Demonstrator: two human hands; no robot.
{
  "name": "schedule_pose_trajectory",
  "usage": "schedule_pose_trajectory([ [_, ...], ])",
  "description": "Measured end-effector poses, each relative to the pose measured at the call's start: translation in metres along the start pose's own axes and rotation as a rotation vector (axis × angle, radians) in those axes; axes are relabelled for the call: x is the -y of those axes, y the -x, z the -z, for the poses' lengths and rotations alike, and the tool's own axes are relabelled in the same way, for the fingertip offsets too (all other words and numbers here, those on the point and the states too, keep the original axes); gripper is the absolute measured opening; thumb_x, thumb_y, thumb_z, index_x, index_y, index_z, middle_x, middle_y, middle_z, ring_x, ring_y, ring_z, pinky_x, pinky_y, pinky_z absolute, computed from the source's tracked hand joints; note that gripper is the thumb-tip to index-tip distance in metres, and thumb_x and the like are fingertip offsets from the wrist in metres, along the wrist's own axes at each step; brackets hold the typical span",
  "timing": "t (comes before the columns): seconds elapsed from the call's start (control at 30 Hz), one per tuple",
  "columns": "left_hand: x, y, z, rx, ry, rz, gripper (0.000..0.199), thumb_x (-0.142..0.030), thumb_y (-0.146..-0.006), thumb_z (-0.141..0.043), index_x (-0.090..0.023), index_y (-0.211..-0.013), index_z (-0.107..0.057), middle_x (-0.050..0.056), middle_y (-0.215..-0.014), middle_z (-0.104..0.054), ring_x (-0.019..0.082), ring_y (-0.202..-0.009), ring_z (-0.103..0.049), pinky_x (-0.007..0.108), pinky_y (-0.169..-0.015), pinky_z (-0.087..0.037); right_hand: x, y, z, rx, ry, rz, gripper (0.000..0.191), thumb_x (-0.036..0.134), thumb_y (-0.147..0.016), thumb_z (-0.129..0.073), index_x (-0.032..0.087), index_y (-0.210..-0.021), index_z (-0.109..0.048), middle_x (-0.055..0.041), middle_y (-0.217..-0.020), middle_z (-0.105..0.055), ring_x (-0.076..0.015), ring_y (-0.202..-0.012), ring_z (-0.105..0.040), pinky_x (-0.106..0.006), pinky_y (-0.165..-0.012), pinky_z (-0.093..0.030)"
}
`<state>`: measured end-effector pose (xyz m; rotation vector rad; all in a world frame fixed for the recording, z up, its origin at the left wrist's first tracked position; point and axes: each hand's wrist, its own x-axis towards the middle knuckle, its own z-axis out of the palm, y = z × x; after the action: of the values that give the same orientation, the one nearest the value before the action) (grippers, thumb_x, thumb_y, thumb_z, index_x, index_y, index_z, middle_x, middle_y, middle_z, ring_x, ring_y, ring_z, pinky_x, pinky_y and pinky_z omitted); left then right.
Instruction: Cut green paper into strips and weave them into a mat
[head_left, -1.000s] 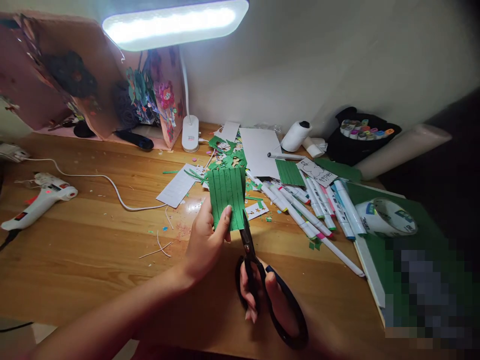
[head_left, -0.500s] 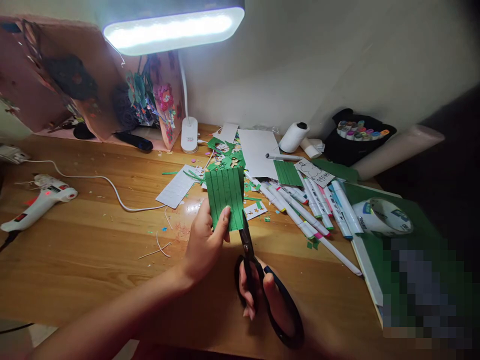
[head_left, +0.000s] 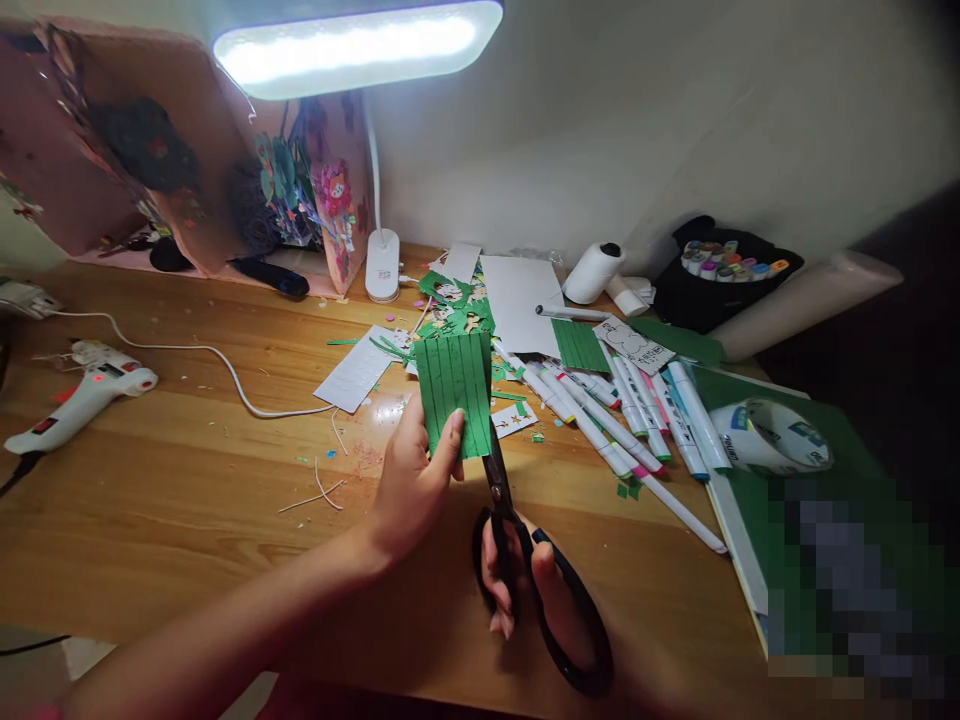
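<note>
My left hand [head_left: 420,470] pinches a piece of green paper [head_left: 454,385] marked with dark parallel lines, its thumb on the front near the lower edge. Fingers of my right hand [head_left: 517,580] pass through the handles of black scissors [head_left: 501,490]. The scissor blades meet the paper's lower right edge; part of them is hidden behind it. Behind the held paper lies a heap of green and patterned scraps [head_left: 465,310]. A white lined card [head_left: 356,370] rests to the left of it.
A glue gun [head_left: 82,395] and its white cable are on the left. Several markers [head_left: 592,420] spread to the right, beside a tape roll [head_left: 772,435] on a green sheet. A lamp [head_left: 360,50] hangs overhead. A marker case [head_left: 724,275] stands at the back right.
The whole view has shifted slightly, with the desk items moving a little right and up. Both hands keep the same grip, and the scissors stay at the paper's right edge.
</note>
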<state>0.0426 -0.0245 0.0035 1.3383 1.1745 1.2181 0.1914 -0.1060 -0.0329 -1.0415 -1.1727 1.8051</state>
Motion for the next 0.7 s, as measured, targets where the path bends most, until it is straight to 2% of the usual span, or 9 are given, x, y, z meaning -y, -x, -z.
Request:
schedule_pose_trajectory([
  [0.43,-0.0031,-0.0003,-0.0001,-0.019,0.001,0.003,0.023,-0.035,-0.090,-0.049,-0.018,-0.106,-0.047,-0.003,-0.071,-0.046,0.005,-0.048,-0.045,0.017,-0.042,-0.042,-0.0016,0.0006,0.0007,0.007,-0.025,-0.037,0.071,0.084,-0.070,-0.028,0.017,-0.086,-0.048,0.0027,-0.063,-0.047,-0.0080,-0.049,-0.044,-0.022,-0.049,-0.040],
  [0.7,-0.0022,-0.0001,-0.0006,-0.024,0.003,-0.013,0.018,-0.034,-0.090,-0.049,-0.019,-0.100,-0.048,-0.004,-0.069,-0.046,0.005,-0.047,-0.044,0.016,-0.041,-0.041,-0.0021,0.0001,0.0013,0.025,-0.011,-0.024,0.071,0.084,-0.071,-0.027,0.017,-0.085,-0.047,0.0027,-0.063,-0.047,-0.0082,-0.049,-0.045,-0.021,-0.048,-0.039],
])
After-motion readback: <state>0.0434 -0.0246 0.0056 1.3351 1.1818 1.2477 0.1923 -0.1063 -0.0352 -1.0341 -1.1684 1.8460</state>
